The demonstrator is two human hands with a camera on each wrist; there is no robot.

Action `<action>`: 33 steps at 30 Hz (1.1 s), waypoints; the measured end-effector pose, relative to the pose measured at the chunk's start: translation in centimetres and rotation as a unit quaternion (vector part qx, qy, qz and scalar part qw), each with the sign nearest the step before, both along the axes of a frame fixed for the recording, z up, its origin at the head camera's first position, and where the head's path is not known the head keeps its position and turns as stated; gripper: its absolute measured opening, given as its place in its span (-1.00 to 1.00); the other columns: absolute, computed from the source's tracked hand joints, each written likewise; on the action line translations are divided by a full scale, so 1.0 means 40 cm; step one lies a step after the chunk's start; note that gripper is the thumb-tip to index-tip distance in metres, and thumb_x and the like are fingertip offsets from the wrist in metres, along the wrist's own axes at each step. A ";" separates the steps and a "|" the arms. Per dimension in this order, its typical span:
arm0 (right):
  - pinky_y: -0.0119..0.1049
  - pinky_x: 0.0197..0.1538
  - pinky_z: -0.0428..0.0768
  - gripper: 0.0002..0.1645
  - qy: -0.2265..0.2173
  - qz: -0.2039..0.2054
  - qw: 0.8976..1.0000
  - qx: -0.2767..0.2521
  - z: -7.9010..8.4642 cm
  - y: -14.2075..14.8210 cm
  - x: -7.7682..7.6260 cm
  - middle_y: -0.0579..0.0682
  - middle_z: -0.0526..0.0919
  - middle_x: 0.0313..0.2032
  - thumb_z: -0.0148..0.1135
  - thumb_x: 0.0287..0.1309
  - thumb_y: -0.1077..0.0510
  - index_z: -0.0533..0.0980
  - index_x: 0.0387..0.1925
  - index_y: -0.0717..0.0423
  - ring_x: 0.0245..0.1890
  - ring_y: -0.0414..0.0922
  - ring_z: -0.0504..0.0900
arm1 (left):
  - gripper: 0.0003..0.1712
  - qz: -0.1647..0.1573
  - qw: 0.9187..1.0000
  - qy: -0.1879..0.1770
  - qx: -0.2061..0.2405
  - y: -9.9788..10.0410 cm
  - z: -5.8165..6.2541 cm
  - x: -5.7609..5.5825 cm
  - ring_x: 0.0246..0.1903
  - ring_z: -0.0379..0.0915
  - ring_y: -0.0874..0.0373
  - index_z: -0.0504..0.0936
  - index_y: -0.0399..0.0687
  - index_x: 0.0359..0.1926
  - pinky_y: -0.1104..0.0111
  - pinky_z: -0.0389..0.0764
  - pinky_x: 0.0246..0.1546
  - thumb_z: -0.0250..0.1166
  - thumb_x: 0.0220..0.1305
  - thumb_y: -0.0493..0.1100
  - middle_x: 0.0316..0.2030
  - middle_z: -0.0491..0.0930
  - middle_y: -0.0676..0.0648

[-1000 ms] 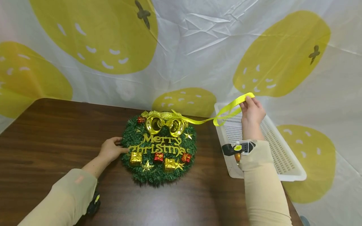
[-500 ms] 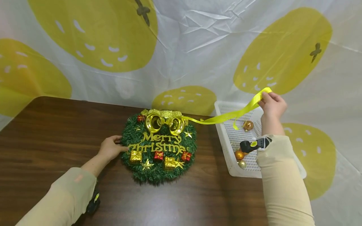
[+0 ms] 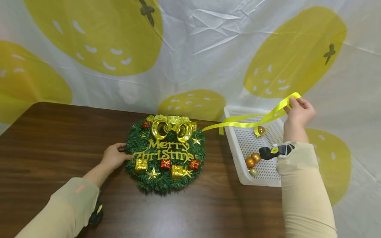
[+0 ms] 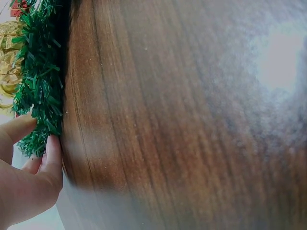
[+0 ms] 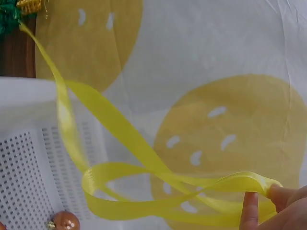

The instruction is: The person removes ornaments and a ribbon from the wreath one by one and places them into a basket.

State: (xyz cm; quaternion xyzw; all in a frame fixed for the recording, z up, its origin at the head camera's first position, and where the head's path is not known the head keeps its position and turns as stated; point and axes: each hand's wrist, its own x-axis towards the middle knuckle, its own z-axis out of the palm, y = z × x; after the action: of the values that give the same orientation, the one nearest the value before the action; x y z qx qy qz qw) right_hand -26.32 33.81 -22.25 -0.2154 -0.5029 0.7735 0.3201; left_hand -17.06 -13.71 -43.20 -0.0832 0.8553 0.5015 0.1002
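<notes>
A green Christmas wreath [image 3: 162,186] lies flat on the table, with gold bells [image 3: 160,129], small gift boxes, stars and gold "Merry Christmas" lettering on it. My left hand [image 3: 113,156] grips its left edge; in the left wrist view the thumb lies over the green tinsel and the fingers [image 4: 53,155] are at its side. Up and to the right, over the basket, my right hand [image 3: 300,114] pinches a yellow ribbon [image 3: 227,124] between thumb and fingers. The ribbon [image 5: 120,132] hangs in loose loops and runs back to the wreath's upper right edge.
A white perforated basket [image 3: 233,153] stands right of the wreath, partly covered by the right forearm. Inside are several baubles, among them an orange one [image 3: 250,162] and a pale gold one [image 3: 253,172]. A fabric backdrop [image 3: 196,66] with yellow fruit prints hangs behind the table [image 3: 68,132].
My right hand has moved to the right, drawing the ribbon out over the basket. The ribbon's near end has slid off the bells to the wreath's right edge. The left hand stays put.
</notes>
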 end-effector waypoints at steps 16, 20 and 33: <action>-0.47 -0.63 0.51 -0.75 0.089 -0.037 0.995 -0.013 0.115 0.104 0.047 -0.04 0.41 -0.38 0.32 -0.09 0.49 0.41 -0.56 0.22 -0.42 -0.19 0.49 | -0.16 -0.008 1.000 0.007 -0.002 -0.002 -0.001 -0.003 0.19 0.25 -0.33 0.08 -0.45 0.36 -0.04 0.43 0.13 0.27 0.20 -0.16 0.26 0.18 -0.51; -0.50 -0.60 0.49 -0.75 0.092 -0.060 0.994 0.011 0.134 0.117 0.055 -0.04 0.40 -0.35 0.32 -0.06 0.45 0.40 -0.56 0.18 -0.41 -0.21 0.48 | -0.16 -0.008 1.000 0.010 -0.006 -0.002 -0.002 -0.005 0.18 0.27 -0.33 0.09 -0.45 0.35 -0.04 0.42 0.14 0.28 0.19 -0.16 0.25 0.19 -0.51; -0.54 -0.57 0.56 -0.77 0.016 -0.005 0.998 0.067 0.079 0.098 0.053 -0.08 0.48 -0.42 0.32 -0.07 0.44 0.46 -0.57 0.14 -0.47 -0.26 0.51 | -0.17 -0.008 1.000 0.009 -0.013 -0.004 -0.002 -0.003 0.18 0.27 -0.33 0.10 -0.47 0.34 -0.03 0.44 0.12 0.27 0.19 -0.17 0.25 0.19 -0.52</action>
State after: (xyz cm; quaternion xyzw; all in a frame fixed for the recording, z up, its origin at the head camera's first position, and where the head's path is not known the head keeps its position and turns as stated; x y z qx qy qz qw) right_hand -24.20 37.73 -19.09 -0.1834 -0.5477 0.7396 0.3454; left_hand -17.16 -13.88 -43.29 -0.0731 0.8633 0.4901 0.0958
